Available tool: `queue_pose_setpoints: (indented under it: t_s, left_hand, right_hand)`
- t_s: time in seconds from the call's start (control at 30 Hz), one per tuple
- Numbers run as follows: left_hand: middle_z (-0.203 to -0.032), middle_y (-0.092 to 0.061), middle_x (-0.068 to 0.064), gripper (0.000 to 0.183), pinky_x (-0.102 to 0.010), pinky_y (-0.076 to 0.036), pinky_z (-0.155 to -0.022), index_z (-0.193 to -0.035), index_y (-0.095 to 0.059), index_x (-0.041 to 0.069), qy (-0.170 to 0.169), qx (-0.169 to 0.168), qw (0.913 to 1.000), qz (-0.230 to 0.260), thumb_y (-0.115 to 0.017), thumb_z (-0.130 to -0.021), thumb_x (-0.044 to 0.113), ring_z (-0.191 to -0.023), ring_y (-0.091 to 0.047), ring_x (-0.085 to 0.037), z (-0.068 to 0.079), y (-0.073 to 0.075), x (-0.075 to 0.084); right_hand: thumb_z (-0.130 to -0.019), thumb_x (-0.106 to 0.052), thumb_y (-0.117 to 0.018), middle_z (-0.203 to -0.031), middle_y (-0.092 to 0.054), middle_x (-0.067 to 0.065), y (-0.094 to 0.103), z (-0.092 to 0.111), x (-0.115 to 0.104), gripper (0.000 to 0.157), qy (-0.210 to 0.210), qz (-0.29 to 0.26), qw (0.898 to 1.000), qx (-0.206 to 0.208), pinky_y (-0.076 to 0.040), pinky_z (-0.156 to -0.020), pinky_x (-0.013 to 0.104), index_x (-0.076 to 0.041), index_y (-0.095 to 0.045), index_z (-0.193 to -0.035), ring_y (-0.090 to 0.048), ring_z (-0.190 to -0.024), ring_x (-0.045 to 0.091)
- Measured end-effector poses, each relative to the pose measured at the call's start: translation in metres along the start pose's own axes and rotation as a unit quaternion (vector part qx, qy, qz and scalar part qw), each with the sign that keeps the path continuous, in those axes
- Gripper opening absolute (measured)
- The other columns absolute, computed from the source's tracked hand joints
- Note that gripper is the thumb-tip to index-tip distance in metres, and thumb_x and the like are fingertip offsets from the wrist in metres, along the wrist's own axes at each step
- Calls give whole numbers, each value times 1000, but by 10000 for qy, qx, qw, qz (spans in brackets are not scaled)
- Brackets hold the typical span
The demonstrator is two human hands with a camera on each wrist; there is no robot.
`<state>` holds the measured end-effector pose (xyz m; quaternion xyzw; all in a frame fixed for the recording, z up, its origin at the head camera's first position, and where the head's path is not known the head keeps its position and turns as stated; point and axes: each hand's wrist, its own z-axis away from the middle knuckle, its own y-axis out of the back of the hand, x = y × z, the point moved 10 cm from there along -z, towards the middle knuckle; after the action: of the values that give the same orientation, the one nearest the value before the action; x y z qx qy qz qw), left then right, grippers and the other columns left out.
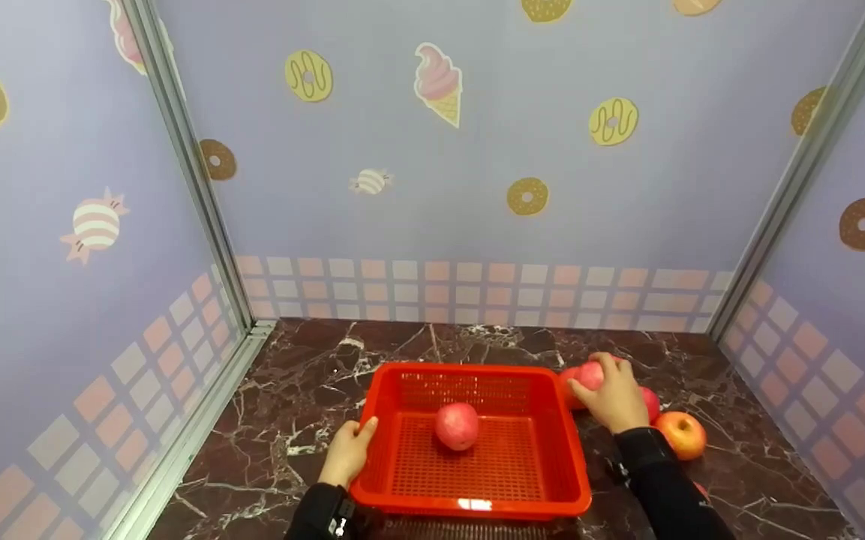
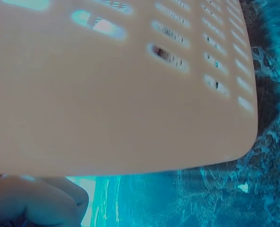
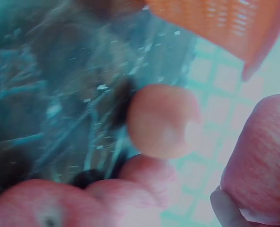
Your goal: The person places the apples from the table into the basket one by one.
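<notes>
A red plastic basket [image 1: 477,505] with slotted walls stands in front of me, a single pinkish-red apple [image 1: 457,426] inside it. My left hand [image 1: 348,452] grips its left rim, thumb on top; in the left wrist view the basket wall [image 2: 106,104] fills most of the picture, with curled fingers [image 2: 40,201] below its edge. Just past the basket's right side, my right hand [image 1: 618,397] holds another apple [image 3: 262,165] between thumb and fingers. Under and around that hand are several more apples, partly hidden by it, among them a yellow-red apple [image 1: 681,435].
Everything stands on a dark marbled tabletop [image 1: 267,427]. Patterned wall panels [image 1: 372,225] enclose the back and both sides, with metal posts [image 1: 199,172] at the corners. In the right wrist view, loose apples [image 3: 163,120] sit close together beyond the held one.
</notes>
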<state>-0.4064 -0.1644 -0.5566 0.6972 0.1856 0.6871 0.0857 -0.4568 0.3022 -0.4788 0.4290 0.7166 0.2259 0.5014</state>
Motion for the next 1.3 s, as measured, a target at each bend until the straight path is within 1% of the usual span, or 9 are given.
queue_pose_setpoints:
  t_s: [0.1, 0.2, 0.47, 0.7, 0.8, 0.87, 1.0, 1.07, 1.3]
  left_hand:
    - [-77, -52, -6, 34, -32, -45, -64, -88, -52, 2, 139, 1, 9999, -100, -55, -107, 30, -71, -53, -20, 1, 0, 2]
    - [-77, -51, -4, 34, -31, -45, -64, -89, -52, 2, 198, -46, 9996, -175, -53, -108, 30, -71, -53, -19, 0, 0, 1]
    - [-77, -50, -4, 36, -31, -45, -64, -89, -51, 2, 134, -85, 9996, -246, -53, -108, 32, -71, -53, -19, 1, 0, 1]
    - [-76, -48, -3, 34, -30, -44, -64, -89, -52, 1, 152, -63, 9998, -129, -54, -108, 30, -69, -51, -18, -1, 0, 1]
    - [-77, -49, -3, 34, -30, -45, -63, -91, -52, 1, 195, -70, 9997, -100, -53, -108, 30, -69, -52, -17, -1, 0, 0]
    - [-77, -50, -3, 34, -30, -45, -63, -91, -52, 1, 221, -73, 9997, -88, -53, -108, 30, -70, -53, -17, -1, 0, 0]
    - [-78, -51, -4, 34, -31, -46, -64, -91, -52, 1, 229, -73, 9996, -112, -53, -108, 31, -71, -54, -18, -1, 0, 1]
    - [-77, -51, -4, 34, -31, -46, -64, -91, -52, 1, 217, -70, 9997, -107, -53, -108, 31, -71, -54, -18, -1, 0, 1]
    - [-76, -51, -4, 34, -31, -46, -63, -90, -52, 1, 201, -57, 9997, -103, -53, -108, 30, -70, -53, -18, 0, -1, 1]
  right_hand:
    - [-88, -35, -80, -124, -53, 33, 3, -3, -13, 58, 140, -23, 9998, 112, -53, -87, 64, -6, -56, -133, -63, -101, 53]
    - [-87, -35, -82, -120, -54, 31, 4, -5, -25, 58, 249, -51, 9995, 188, -54, -84, 63, -7, -57, -131, -64, -97, 50]
    - [-84, -35, -84, -120, -54, 29, 0, -8, -52, 59, 404, -186, 9987, 243, -55, -85, 62, -8, -59, -129, -64, -97, 50]
    - [-82, -38, -85, -123, -56, 26, -1, -12, -79, 60, 440, -349, 9981, 240, -55, -83, 60, -12, -60, -130, -66, -96, 48]
    - [-82, -38, -85, -122, -56, 24, -3, -12, -94, 59, 537, -412, 9974, 243, -56, -82, 58, -14, -60, -129, -67, -95, 47]
    - [-81, -38, -85, -121, -57, 22, -5, -11, -102, 58, 566, -450, 9970, 258, -57, -78, 57, -15, -61, -128, -68, -95, 46]
    - [-81, -38, -85, -118, -57, 20, -14, -9, -116, 56, 584, -584, 9963, 243, -58, -75, 54, -16, -61, -127, -68, -93, 42]
    - [-81, -37, -86, -117, -57, 20, -21, -7, -121, 57, 588, -680, 9958, 189, -58, -76, 54, -15, -61, -127, -68, -93, 41]
    - [-82, -38, -85, -116, -57, 19, -50, 2, -130, 58, 615, -747, 9953, -88, -58, -77, 51, -14, -61, -128, -67, -91, 38]
